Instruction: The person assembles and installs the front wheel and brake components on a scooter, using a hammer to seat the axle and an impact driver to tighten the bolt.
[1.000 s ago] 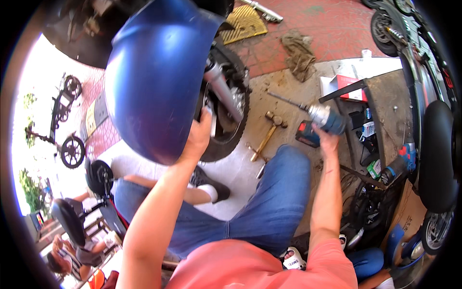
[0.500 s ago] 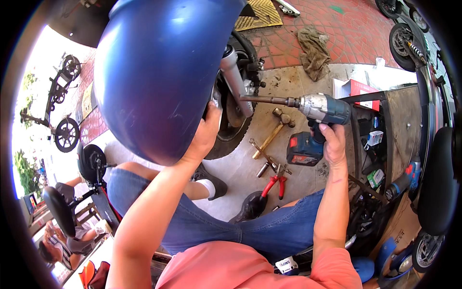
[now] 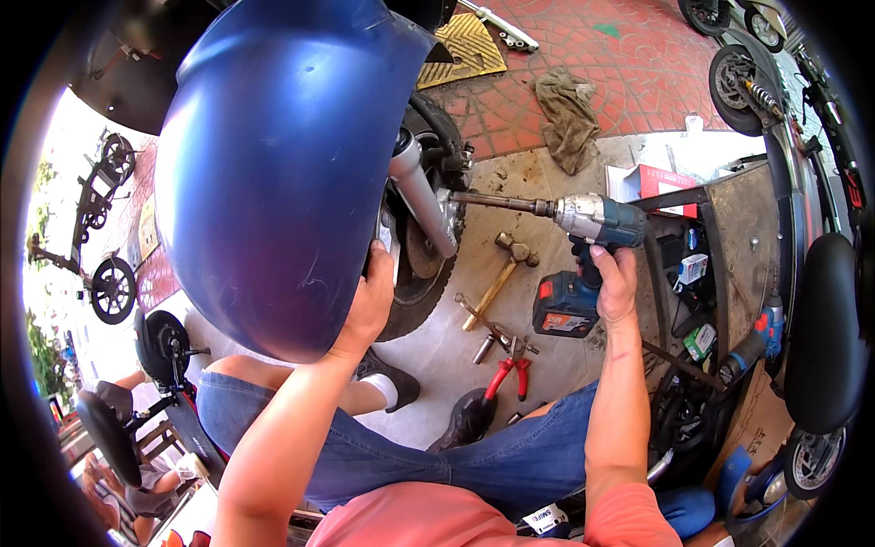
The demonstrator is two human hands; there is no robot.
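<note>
My right hand [image 3: 616, 281] is closed round the grip of a cordless impact wrench [image 3: 594, 219] with a battery underneath. Its long socket extension [image 3: 501, 200] points left, the tip meeting a metal bracket beside the silver fork leg [image 3: 425, 196]. A large glossy blue fender [image 3: 264, 173] fills the upper left, in front of the tyred wheel [image 3: 415, 296]. At the fender's lower right edge, my left hand [image 3: 369, 299] curls its fingers about a pale shiny part; the fender and wheel partly hide what it grips.
On the floor lie a hammer [image 3: 497, 283], red-handled pliers [image 3: 507, 372] and small sockets. A brown rag [image 3: 565, 118] lies farther off. To the right stands a metal-framed tool cart [image 3: 743, 232] with small boxes; another power tool [image 3: 755, 339] rests there. My shoes flank the tools.
The view has shifted, so fender and wheel appear farther left and lower. The extension's tip has moved from across the fork leg to the bracket at its right side. Both hands keep their holds.
</note>
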